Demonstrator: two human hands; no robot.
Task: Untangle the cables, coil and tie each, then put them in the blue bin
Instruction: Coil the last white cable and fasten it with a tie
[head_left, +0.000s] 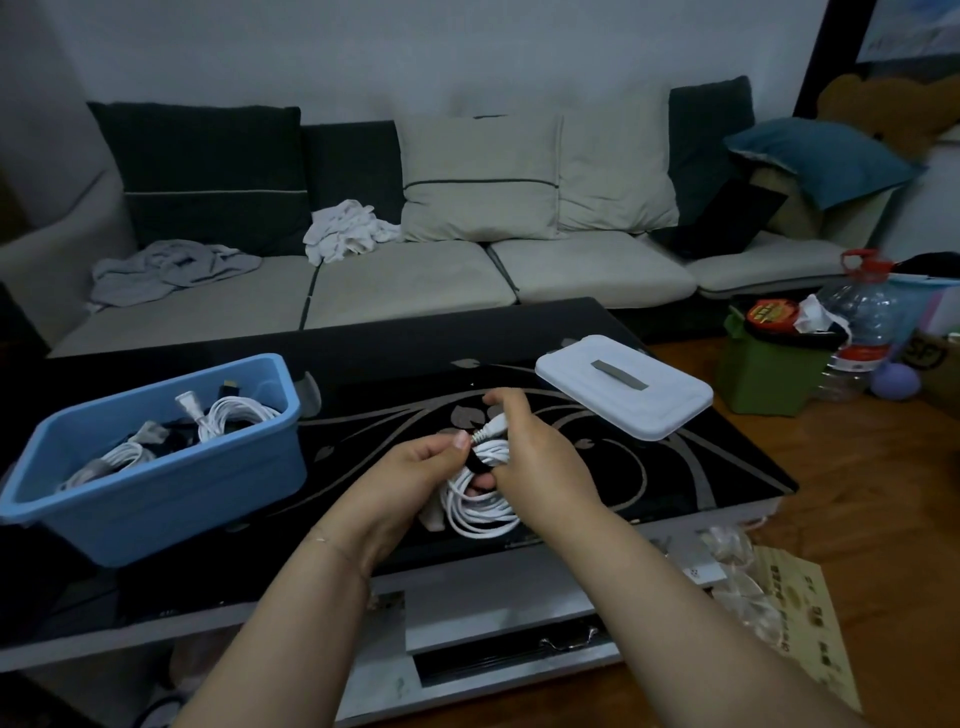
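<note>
Hands, left (415, 470) and right (530, 452), both grip one coiled white cable (480, 512); one blue bin (171, 483) nearby.

1. A pale, bare plaster wall (415, 47) runs across the back of the dim room.
2. Against it stands a long sofa with cream seat cushions (415, 280), dark green back cushions (208, 176) and beige pillows (483, 176).
3. A crumpled grey cloth (171, 270) and a white cloth (348, 231) lie on the sofa seat.
4. A blue pillow (821, 156) rests at the sofa's right end.
5. A glossy black glass tabletop with a grey leaf pattern (649, 467) sits in front of the sofa.
6. Brown wooden floor (857, 493) shows beyond the tabletop's right edge, with a green bin (763, 379) and a clear plastic water jug (857, 322) standing on it.
</note>
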